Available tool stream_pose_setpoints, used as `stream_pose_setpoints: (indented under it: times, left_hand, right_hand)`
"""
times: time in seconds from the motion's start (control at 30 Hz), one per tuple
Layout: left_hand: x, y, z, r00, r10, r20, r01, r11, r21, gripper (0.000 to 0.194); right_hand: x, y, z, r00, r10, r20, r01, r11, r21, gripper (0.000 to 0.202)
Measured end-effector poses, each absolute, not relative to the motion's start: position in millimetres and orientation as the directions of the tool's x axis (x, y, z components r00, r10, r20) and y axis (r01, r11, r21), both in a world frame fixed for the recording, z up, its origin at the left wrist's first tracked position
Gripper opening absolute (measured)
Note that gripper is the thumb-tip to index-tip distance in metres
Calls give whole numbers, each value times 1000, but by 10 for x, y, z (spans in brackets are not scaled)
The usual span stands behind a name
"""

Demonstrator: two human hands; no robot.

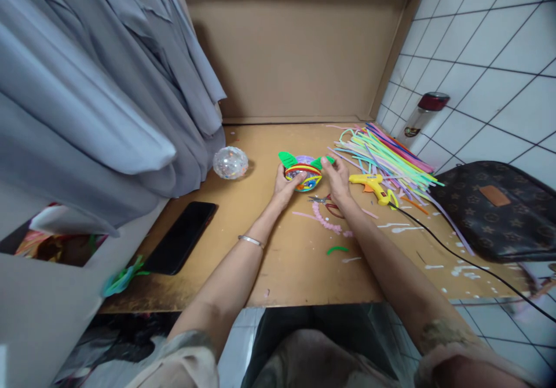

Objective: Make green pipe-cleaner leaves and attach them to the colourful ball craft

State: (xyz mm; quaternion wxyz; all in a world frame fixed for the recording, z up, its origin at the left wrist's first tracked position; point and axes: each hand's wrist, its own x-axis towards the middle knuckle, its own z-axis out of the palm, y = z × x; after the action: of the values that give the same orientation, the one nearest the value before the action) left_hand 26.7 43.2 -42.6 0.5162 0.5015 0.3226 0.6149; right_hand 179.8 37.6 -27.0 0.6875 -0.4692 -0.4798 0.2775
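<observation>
My left hand (287,182) is closed around the left side of a round craft ball (305,172) banded in red, yellow, purple and blue. Two green leaf-like pieces stick up from the ball, the left one (286,159) standing free. At the right side, my right hand (336,175) pinches the other green piece (324,161) between thumb and fingers. Just below the hands lie red-handled scissors or pliers (332,207), partly covered by my right wrist. A curled pink fuzzy strip (325,221) and a short green piece (337,249) rest nearer to me.
A clear ball (230,163) and a black phone (181,237) lie on the left. To the right are a yellow glue gun (369,184) with a trailing cord, a pile of colourful pipe cleaners (382,156), a bottle (423,119) and a brown bag (499,220). Grey cloth (108,87) hangs at left.
</observation>
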Motion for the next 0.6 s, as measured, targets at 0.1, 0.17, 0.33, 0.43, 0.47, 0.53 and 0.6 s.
stream_pose_setpoints:
  times: [0.1,0.17,0.33,0.43,0.47,0.53,0.6]
  left_hand:
    - [281,432,-440,33,955,294,-296,-272,916,69]
    - [287,430,-446,29,954,297,-288,-277,917,70]
    - [294,434,-461,25,953,303,-266,-286,921,70]
    - [294,442,-471,20,953,302,-251,-287,924,69]
    - [294,443,-472,19,954,300,-249,-286,925,70]
    - [295,442,-471,21,955,297,-250,-282,926,70]
    - [295,438,-463,24,955,294,-262,-278,924,71]
  right_hand:
    - [1808,422,-180,455,815,358,28,389,-921,47]
    - [1791,438,-140,480,808,342,35,372,-928,44]
    - [1731,455,-137,449,832,325,27,352,-936,33]
    - [1701,456,-141,431,839,333,-18,377,-926,27]
    - [1693,454,-136,436,837,330,-27,379,-925,26]
    - [1684,445,-119,446,835,322,-37,376,-926,26]
    - [1695,428,-102,450,832,323,-43,382,-923,29]
